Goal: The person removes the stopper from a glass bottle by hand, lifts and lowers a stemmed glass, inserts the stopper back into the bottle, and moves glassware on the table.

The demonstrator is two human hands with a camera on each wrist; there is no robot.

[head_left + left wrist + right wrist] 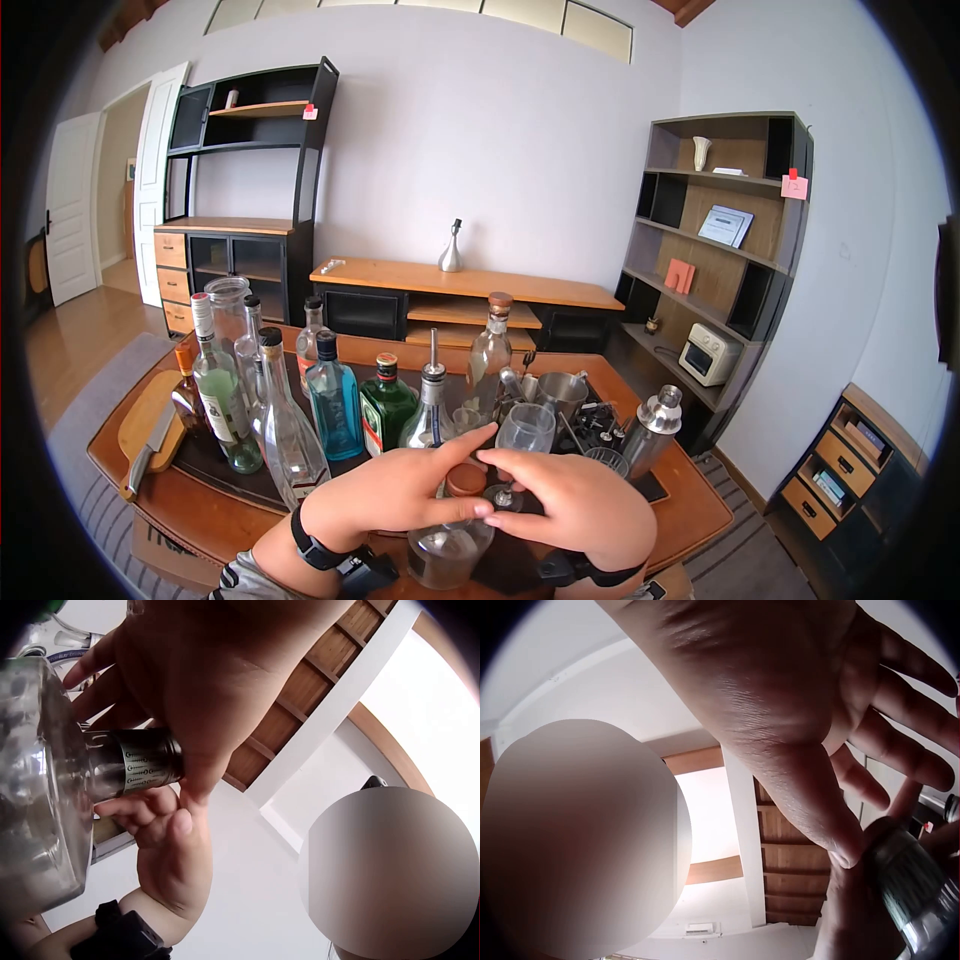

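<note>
A clear, squat glass bottle [440, 562] with a brown round stopper [466, 479] stands at the table's near edge. My left hand [395, 492] and right hand [585, 508] frame its top from either side, fingers mostly straight, with the thumb tips meeting in front of the stopper. In the left wrist view, the bottle's neck [142, 761] wears a dark patterned band and passes between the left hand [217, 675] and the right hand [169, 847]. Spread fingers of the right hand [765, 705] show beside the neck [911, 889] in the right wrist view.
Several bottles, including a blue one [335, 400] and a green one [390, 405], crowd the left and middle. A stemmed glass [525, 428] stands just beyond the hands, with a metal shaker [652, 430] rightward. A knife [150, 450] lies on a wooden board [140, 425] at far left.
</note>
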